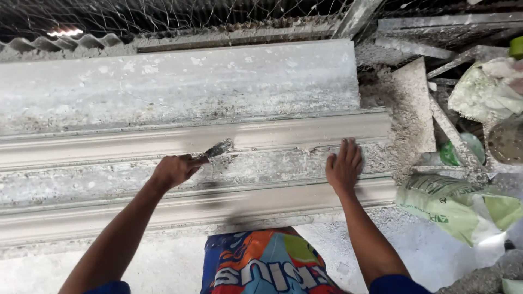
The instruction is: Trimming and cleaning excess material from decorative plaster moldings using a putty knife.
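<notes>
- Left hand (175, 170), near centre, fisted around a small brush (217, 149) whose bristles touch the wet grey plaster moulding (305, 129).
- Right hand (344, 165), at 3 o'clock from the brush, fingers together, pressed flat beside the moulding.
- Green sacks (455, 202) at 4 o'clock.

The moulding (305, 128) is pale grey-beige, the slab (180, 81) behind it mottled whitish grey, the sacks (452, 201) at the bench's right edge light green, and the shorts (261, 264) a blue, orange and green print.
</notes>
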